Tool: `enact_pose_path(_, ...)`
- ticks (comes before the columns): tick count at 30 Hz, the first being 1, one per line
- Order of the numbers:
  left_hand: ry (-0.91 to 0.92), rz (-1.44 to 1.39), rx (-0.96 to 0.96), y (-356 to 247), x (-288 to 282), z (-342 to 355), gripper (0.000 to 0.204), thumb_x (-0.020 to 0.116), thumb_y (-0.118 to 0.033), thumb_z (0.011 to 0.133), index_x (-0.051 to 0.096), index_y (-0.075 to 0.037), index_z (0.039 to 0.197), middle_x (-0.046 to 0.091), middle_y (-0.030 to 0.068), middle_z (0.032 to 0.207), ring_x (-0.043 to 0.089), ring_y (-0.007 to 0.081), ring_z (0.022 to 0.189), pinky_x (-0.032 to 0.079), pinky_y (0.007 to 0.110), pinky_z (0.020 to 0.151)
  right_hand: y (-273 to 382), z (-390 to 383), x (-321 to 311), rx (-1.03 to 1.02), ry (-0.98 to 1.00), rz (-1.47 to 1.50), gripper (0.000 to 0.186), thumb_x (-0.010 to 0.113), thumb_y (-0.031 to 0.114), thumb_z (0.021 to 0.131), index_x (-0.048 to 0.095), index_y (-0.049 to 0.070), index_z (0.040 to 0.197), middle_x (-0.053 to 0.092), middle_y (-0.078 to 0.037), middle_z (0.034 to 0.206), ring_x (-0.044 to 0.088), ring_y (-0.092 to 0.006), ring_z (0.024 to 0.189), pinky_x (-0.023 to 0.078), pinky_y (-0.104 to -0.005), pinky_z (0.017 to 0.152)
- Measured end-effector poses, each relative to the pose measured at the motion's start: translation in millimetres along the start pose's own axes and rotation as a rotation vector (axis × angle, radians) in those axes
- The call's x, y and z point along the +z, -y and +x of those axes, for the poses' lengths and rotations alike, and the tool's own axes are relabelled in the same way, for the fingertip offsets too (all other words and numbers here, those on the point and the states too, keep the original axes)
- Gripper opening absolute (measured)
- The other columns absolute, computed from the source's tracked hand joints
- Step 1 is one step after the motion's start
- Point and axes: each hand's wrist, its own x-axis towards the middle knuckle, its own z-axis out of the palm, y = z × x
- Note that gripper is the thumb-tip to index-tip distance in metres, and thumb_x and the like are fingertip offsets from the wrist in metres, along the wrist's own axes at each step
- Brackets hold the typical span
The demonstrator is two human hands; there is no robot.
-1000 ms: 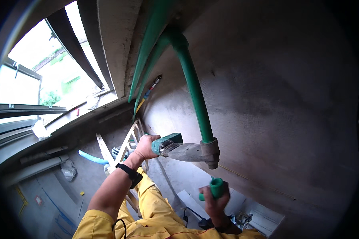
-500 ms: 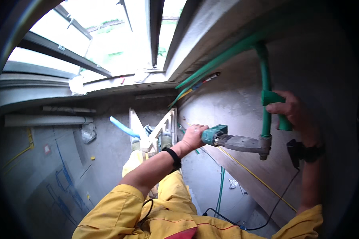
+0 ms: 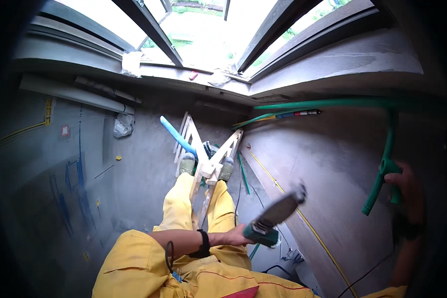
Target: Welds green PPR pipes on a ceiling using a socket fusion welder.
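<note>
My left hand is closed round the green handle of a pipe welding tool, whose grey metal heating plate points up and to the right, its tip blurred. To the right, my right hand grips a green plastic pipe fitting on a green pipe that hangs down from the long pipe along the wall. The lower pipe end is free, apart from the welder. Deep shadow hides part of the right hand.
Between my feet stands a wooden stepladder with a blue tube by it. A long green pipe runs along the right wall below the window. A yellow line crosses that wall. A white pipe lies at the left.
The welder has come off the lower pipe end and swung down to the left with my left hand. The pipe end now tilts left. My view has shifted.
</note>
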Motion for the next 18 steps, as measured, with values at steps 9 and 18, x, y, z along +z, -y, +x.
enact_pose_path(9,-1.094,-0.923,-0.122,63.3,-260.8,-66.5,0.015,0.055,-0.011,0.082,0.048,-0.008,0.069,0.045,0.0022,0.056,0.047,0.0157,0.045,0.045,0.035,0.043,-12.5,0.6,7.0,-0.033,-0.019,-0.04,0.055,0.061,0.038,0.075,0.053,0.003,0.117,0.061,-0.006,0.105,0.056,-0.0099,0.077,0.045,-0.0224,0.054)
enact_pose_path(18,-1.499,-1.032,-0.075,244.0,-484.1,-55.0,0.007,0.055,-0.001,0.081,0.055,-0.004,0.088,0.054,0.0081,0.073,0.054,0.0199,0.057,0.041,0.037,0.042,-36.6,9.3,5.0,-0.054,-0.064,0.138,0.06,0.062,0.04,0.078,0.05,0.004,0.125,0.061,-0.007,0.111,0.062,-0.0142,0.082,0.05,-0.0248,0.056)
